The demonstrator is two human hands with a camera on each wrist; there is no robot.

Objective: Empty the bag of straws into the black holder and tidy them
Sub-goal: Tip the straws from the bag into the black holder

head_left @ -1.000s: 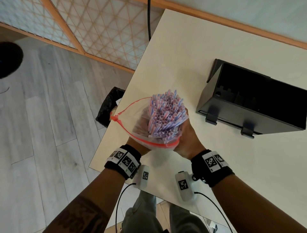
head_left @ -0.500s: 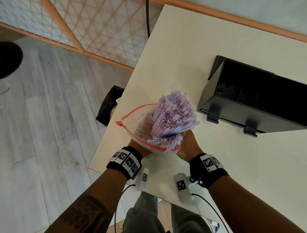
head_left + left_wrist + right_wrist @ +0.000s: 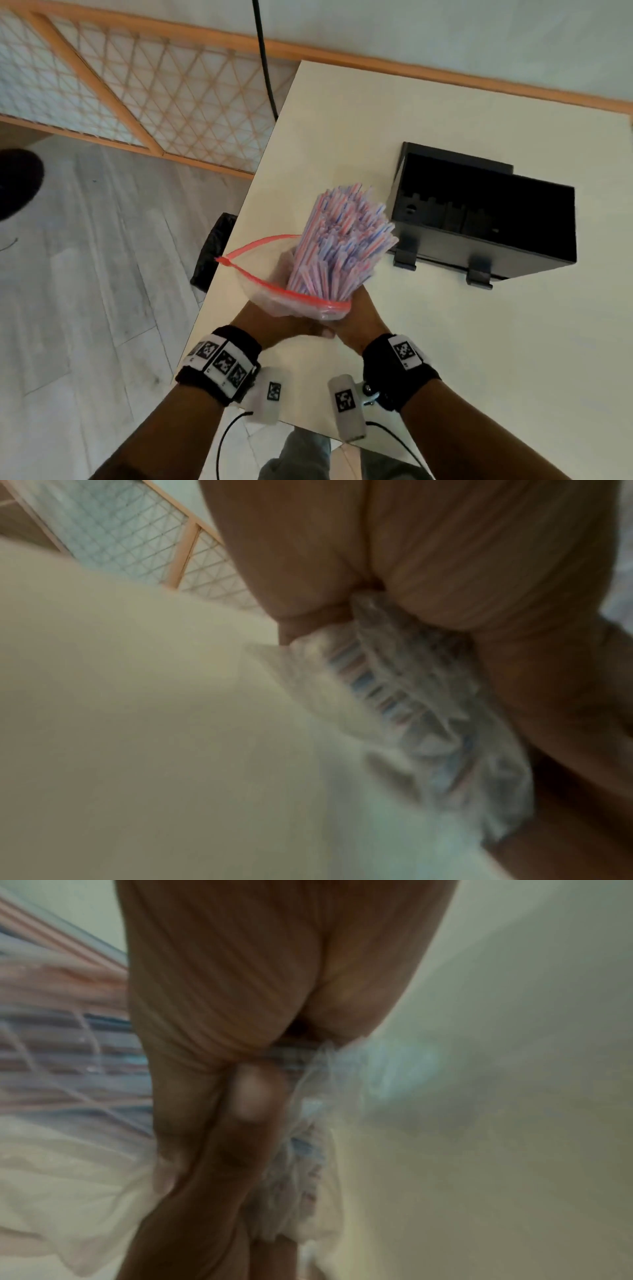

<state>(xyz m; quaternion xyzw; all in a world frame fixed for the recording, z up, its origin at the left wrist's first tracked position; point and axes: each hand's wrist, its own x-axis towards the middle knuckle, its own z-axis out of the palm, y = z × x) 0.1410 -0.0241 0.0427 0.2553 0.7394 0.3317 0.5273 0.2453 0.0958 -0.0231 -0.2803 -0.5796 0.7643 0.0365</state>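
Observation:
A clear zip bag [image 3: 274, 294] with a red zip rim is held above the table's near left part, its mouth open. A thick bundle of red, white and blue striped straws [image 3: 342, 240] sticks out of it, leaning toward the black holder [image 3: 486, 219]. My left hand [image 3: 274, 322] and right hand [image 3: 359, 315] both grip the bag's lower part around the straws. The left wrist view shows crumpled bag plastic [image 3: 428, 723] with straw stripes under my palm; in the right wrist view the bag [image 3: 301, 1150] is also squeezed. The holder's open top faces me; its inside is dark.
The pale table [image 3: 445, 342] has its left edge beside my left wrist. A black bin [image 3: 212, 253] stands on the grey wooden floor below that edge. A lattice screen [image 3: 137, 96] and a black cable [image 3: 263, 51] are at the back.
The straw bundle has tilted from nearly upright to leaning right toward the holder, and more of it sticks out of the bag. Both hands moved slightly toward the holder.

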